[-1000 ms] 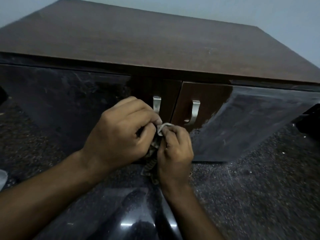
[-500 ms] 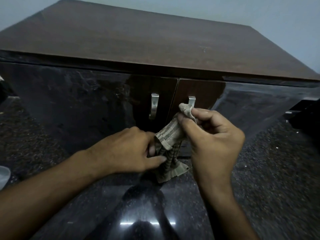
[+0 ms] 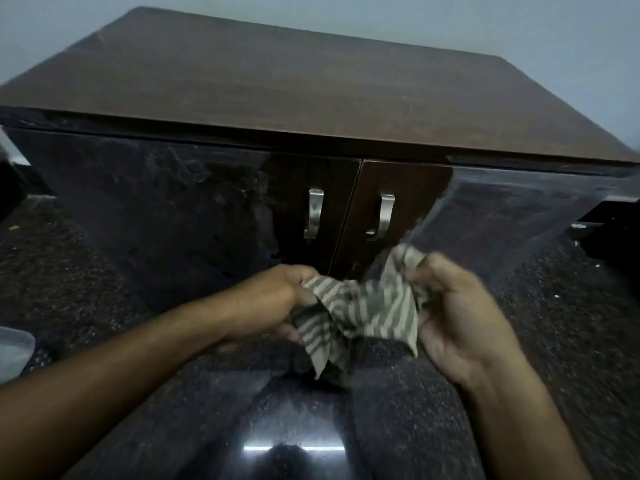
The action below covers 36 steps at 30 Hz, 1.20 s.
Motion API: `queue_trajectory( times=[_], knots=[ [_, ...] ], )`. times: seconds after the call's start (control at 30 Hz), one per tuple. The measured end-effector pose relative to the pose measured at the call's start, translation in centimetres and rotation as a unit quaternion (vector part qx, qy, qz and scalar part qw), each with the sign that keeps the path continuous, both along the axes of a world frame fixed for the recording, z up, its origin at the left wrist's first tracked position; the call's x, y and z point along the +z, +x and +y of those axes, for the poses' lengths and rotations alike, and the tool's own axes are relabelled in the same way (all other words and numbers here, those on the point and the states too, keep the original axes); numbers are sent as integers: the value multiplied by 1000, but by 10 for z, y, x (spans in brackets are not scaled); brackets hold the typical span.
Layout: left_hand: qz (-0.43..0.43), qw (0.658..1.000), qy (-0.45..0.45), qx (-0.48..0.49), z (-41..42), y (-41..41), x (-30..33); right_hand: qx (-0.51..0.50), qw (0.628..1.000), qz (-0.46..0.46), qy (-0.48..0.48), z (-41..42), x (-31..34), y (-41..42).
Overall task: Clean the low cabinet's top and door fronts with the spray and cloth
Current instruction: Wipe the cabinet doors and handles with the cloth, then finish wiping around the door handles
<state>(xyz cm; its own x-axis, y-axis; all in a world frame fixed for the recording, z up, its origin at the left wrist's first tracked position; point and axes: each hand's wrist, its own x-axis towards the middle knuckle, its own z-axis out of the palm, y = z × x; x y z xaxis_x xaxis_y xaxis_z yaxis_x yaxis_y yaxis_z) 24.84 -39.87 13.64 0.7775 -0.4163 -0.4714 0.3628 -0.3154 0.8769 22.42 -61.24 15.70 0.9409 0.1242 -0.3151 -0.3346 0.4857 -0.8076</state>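
Before the cabinet doors (image 3: 346, 209), both hands' fingers (image 3: 420, 271) pinch the striped cloth (image 3: 360, 313) between them.

Dark speckled glossy floor (image 3: 571, 323), pale wall (image 3: 485, 19)

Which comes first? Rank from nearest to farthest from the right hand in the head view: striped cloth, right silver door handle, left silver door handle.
1. Striped cloth, gripped in the right hand.
2. Right silver door handle, up-left.
3. Left silver door handle, further left.

Both forearms are reaching forward; the left hand (image 3: 273, 299) and right hand (image 3: 460, 317) are each gripping an end of the striped cloth (image 3: 360, 313) between them.
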Motion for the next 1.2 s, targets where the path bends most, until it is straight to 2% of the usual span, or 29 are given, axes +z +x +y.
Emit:
queue_trajectory(
  times=[0.1,0.17,0.2,0.27,0.33,0.37,0.43,0.5,0.53,0.57,0.6,0.67,0.7,0.73,0.8,0.9,0.97,1.1,1.2],
  knots=[
    [19,996,-83,13,-1,1,15,21,986,65,-150,-5,-36,-3],
    [14,992,-121,17,-5,-2,22,44,983,38,-172,-2,-52,-7],
    [14,990,-141,21,-7,-4,25,58,987,28,-145,1,-58,-9],
    [16,984,-171,40,-11,-5,28,95,995,16,-21,10,-61,-13],
    [-6,985,-160,57,-13,-4,30,122,989,35,70,20,-61,-15],
    [-44,990,-122,62,-12,-3,29,115,986,54,105,24,-59,-14],
    [-175,983,33,47,-7,1,29,71,986,57,140,31,-55,-12],
    [-267,945,189,9,-1,3,31,47,990,25,127,34,-50,-8],
    [-287,929,232,-4,2,4,33,43,992,13,117,35,-48,-5],
    [-283,928,243,-8,6,3,34,41,994,9,105,35,-48,-2],
    [-253,941,225,2,11,3,35,40,995,6,89,37,-48,0],
    [-94,990,94,40,25,-2,38,53,998,3,40,45,-49,1],
    [-12,998,29,45,34,-7,39,62,998,1,25,51,-49,1],
    [44,998,-19,40,45,-14,41,76,997,-1,24,59,-50,2],
    [93,993,-66,33,69,-30,40,116,993,-14,33,83,-49,0],
    [108,973,-130,155,108,-64,29,192,981,-35,9,132,-47,-2],
    [89,953,-145,251,133,-91,17,246,967,-64,-25,169,-46,-2],
    [24,916,-79,393,183,-143,-1,355,928,-86,-77,244,-48,-8],
    [-8,891,-3,454,220,-171,-10,414,901,-75,-106,301,-58,-24]
  ],
)
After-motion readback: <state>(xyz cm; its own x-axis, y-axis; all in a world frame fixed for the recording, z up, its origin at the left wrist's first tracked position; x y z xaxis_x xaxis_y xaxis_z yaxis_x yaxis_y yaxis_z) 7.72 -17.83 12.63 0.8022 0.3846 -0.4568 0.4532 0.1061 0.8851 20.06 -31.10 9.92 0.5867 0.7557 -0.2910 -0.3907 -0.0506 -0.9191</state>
